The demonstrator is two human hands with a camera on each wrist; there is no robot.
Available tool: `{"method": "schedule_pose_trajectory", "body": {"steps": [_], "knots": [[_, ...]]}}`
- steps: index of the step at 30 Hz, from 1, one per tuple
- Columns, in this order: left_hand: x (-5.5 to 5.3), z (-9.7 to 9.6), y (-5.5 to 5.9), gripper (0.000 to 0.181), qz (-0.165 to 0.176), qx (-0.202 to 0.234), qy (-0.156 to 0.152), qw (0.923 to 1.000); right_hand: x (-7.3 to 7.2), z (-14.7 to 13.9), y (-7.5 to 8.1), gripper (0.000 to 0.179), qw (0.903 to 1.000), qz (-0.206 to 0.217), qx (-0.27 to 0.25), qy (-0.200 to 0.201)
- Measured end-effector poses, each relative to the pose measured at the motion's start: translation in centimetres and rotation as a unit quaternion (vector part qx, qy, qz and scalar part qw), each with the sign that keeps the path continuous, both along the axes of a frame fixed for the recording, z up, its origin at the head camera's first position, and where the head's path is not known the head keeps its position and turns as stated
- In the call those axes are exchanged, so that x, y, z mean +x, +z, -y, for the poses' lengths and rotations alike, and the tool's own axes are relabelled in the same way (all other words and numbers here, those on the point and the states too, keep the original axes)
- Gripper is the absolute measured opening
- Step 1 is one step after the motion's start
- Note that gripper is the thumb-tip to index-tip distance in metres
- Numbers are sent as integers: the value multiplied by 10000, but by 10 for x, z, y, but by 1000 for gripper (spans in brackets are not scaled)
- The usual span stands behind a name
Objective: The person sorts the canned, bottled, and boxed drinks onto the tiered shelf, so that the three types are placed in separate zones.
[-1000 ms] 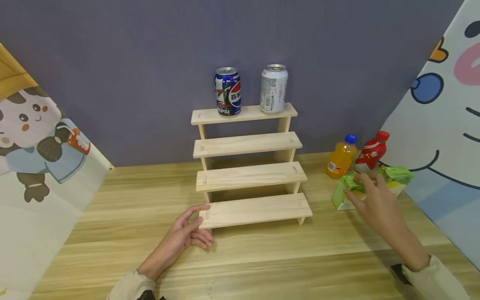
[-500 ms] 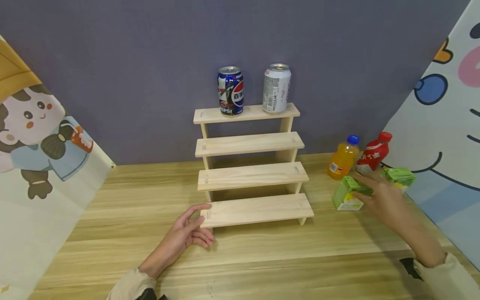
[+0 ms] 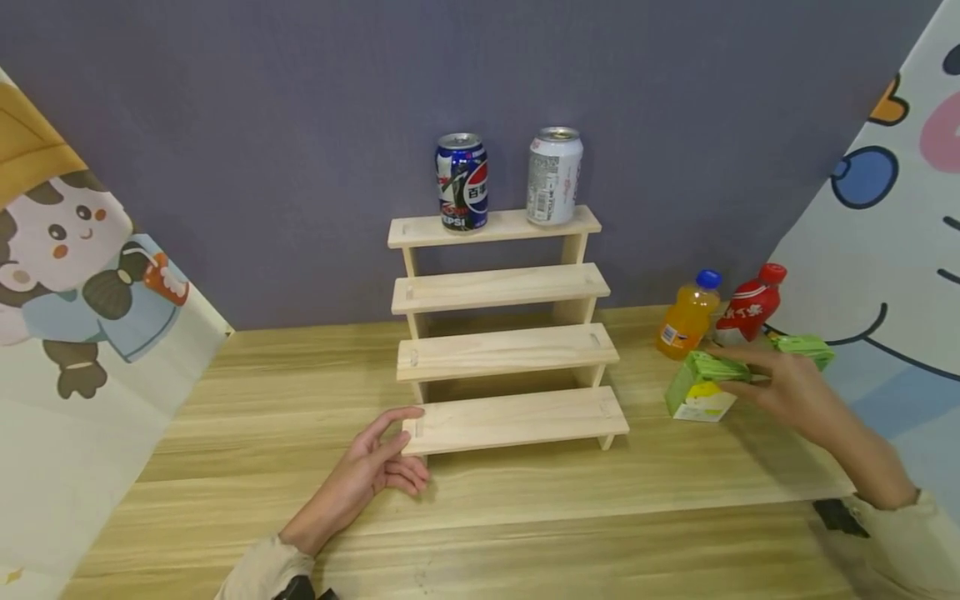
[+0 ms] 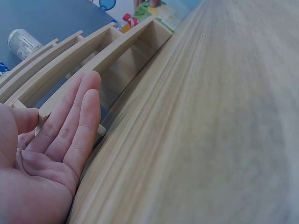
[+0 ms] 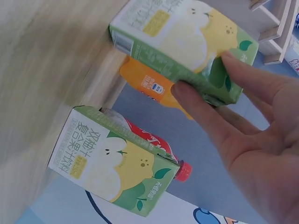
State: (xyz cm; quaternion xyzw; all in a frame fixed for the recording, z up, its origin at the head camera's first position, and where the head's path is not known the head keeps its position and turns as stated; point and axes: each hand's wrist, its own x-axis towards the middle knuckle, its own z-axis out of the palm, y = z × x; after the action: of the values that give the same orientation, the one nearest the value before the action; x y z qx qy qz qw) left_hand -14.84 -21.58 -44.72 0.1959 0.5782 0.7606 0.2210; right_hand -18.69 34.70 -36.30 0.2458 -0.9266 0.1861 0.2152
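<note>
At the left end of the lowest step of a wooden four-tier display stand point(image 3: 510, 421), my left hand point(image 3: 356, 479) pinches the board between thumb and forefinger, its other fingers extended below. On the right, my right hand point(image 3: 798, 396) grips the upper part of a green-and-yellow juice carton point(image 3: 702, 398), thumb on one face and fingers on another. A second, matching juice carton point(image 5: 112, 161) stands beside it, partly covered by the hand in the head view. Behind the cartons are an orange drink bottle point(image 3: 686, 323) with a blue cap and a red-capped bottle point(image 3: 750, 308).
A blue Pepsi can point(image 3: 462, 187) and a white can point(image 3: 553, 183) stand on the top step. The wooden table point(image 3: 525, 533) meets a grey back wall point(image 3: 300, 167). Cartoon-printed panels point(image 3: 112, 275) flank both sides.
My right hand has shifted rightward and turned, its forearm swinging right, while its fingertips stay on the left carton. The left hand keeps its hold on the stand. The head view has shifted slightly.
</note>
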Motion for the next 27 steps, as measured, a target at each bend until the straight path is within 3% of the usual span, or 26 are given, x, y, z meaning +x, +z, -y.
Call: {"method": "schedule_pose_trajectory", "body": {"steps": [9,15,27], "knots": [[0,0,-2,47,74,33,-23,10000,2,11,14,53,9995,-100,-293,107],[-2,0,0,46,30,18,-8,10000,6,30,47,58,9968,-491,-484,398],[-2,1,0,45,115,33,-32,9999,7,77,103,60,9945,-828,-173,622]]}}
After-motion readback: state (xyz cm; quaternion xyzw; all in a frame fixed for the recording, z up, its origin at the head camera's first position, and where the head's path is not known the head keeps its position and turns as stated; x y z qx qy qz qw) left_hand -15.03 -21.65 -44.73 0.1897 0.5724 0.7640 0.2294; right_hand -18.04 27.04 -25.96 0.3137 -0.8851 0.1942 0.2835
